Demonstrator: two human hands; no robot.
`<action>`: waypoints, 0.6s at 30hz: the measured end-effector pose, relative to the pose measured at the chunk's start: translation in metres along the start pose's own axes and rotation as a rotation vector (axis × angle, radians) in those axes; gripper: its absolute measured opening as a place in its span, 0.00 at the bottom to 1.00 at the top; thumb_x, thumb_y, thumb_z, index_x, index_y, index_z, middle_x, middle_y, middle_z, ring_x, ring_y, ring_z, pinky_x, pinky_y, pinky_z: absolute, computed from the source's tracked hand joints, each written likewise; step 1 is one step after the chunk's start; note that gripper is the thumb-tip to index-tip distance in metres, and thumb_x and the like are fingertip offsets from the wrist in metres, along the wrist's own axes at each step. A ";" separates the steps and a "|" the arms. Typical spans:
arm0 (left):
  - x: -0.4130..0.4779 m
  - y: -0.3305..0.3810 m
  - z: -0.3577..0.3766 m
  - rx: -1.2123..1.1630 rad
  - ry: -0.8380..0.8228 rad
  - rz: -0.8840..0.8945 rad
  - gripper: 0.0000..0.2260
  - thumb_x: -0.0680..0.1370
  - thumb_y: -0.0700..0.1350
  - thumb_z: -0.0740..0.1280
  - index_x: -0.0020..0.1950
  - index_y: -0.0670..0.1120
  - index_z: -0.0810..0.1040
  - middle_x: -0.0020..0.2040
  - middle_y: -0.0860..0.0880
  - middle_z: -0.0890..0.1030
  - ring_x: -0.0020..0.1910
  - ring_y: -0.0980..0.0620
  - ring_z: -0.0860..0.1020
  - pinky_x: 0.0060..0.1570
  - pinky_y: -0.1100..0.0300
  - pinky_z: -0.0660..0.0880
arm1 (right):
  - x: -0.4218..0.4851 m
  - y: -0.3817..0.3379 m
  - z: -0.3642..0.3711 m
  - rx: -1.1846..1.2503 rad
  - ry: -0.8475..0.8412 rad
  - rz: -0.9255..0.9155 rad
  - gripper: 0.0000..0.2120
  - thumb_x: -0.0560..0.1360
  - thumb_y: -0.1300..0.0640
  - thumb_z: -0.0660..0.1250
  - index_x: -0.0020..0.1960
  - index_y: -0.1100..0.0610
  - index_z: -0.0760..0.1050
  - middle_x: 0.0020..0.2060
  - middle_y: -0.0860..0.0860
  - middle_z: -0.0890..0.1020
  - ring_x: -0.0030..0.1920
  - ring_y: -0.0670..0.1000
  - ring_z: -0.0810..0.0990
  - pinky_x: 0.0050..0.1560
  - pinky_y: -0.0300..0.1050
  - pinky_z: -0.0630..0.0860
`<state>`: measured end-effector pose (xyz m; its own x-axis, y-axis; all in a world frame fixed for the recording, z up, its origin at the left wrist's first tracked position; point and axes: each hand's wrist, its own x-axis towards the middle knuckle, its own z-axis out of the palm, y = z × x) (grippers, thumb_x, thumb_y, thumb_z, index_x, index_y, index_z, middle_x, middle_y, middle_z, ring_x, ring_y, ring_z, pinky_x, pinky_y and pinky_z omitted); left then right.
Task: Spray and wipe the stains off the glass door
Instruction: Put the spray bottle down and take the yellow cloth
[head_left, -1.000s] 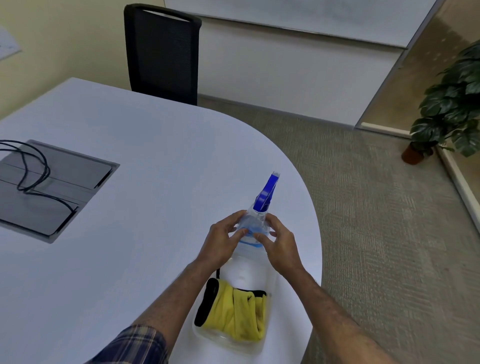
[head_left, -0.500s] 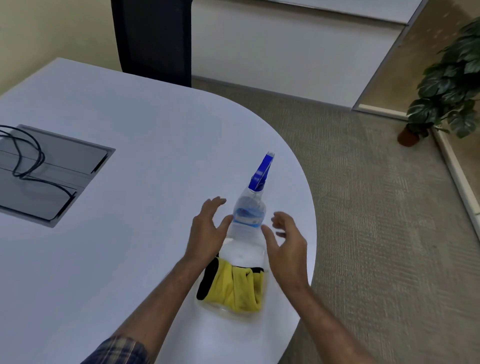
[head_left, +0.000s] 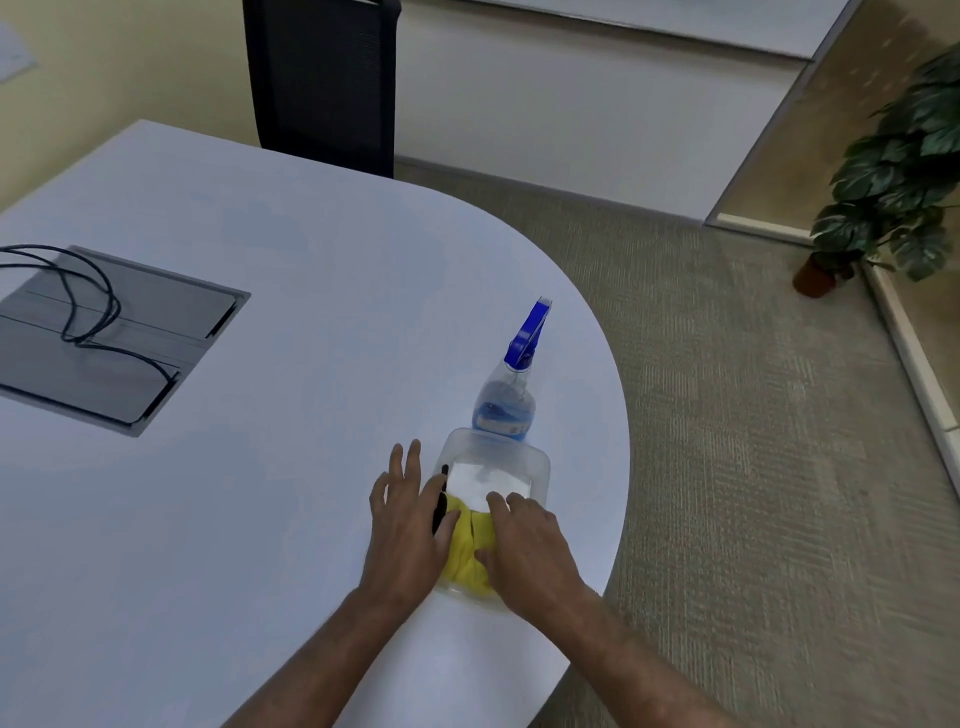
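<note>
A clear spray bottle (head_left: 504, 410) with a blue trigger head stands at the far end of a clear plastic container (head_left: 543, 467) near the white table's rounded right edge. A yellow cloth (head_left: 465, 551) with a black part lies bunched in the container's near end. My left hand (head_left: 405, 535) lies at the container's left side, fingers straight, with the thumb touching the cloth. My right hand (head_left: 524, 551) rests on top of the cloth, fingers stretched forward over it and hiding much of it.
The white table (head_left: 260, 519) has a grey cable hatch (head_left: 104, 338) with black cables at the left. A black chair (head_left: 322, 78) stands behind it. A potted plant (head_left: 893, 171) stands on the carpet at the right, beside a framed tan panel (head_left: 831, 130).
Both hands let go of the spray bottle's neck, opened in the air, then came down and back onto the yellow cloth. The bottle stayed standing in place.
</note>
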<state>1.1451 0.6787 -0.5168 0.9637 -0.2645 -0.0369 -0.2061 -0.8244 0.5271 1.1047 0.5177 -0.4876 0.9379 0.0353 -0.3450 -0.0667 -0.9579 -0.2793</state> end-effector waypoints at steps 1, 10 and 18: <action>-0.001 0.000 0.001 0.019 -0.005 0.005 0.20 0.84 0.46 0.65 0.76 0.47 0.74 0.85 0.41 0.56 0.86 0.42 0.48 0.82 0.47 0.49 | 0.003 -0.001 0.002 -0.049 -0.011 0.001 0.28 0.81 0.47 0.66 0.76 0.56 0.63 0.68 0.56 0.75 0.67 0.58 0.74 0.69 0.51 0.68; -0.010 0.000 0.015 0.038 0.037 0.017 0.18 0.85 0.42 0.63 0.73 0.40 0.76 0.82 0.37 0.64 0.83 0.37 0.58 0.80 0.39 0.59 | 0.018 0.003 0.025 -0.257 -0.058 0.023 0.25 0.77 0.51 0.68 0.70 0.61 0.67 0.60 0.60 0.80 0.63 0.62 0.78 0.79 0.71 0.43; -0.013 0.001 0.028 -0.042 0.049 -0.036 0.23 0.84 0.45 0.53 0.77 0.40 0.72 0.83 0.39 0.63 0.84 0.40 0.56 0.82 0.43 0.53 | 0.025 0.011 0.033 -0.192 -0.001 0.018 0.23 0.76 0.58 0.67 0.69 0.60 0.69 0.54 0.57 0.82 0.56 0.60 0.82 0.78 0.72 0.38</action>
<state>1.1274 0.6677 -0.5397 0.9777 -0.2096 -0.0154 -0.1649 -0.8108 0.5616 1.1162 0.5177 -0.5291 0.9367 0.0175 -0.3498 -0.0177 -0.9951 -0.0971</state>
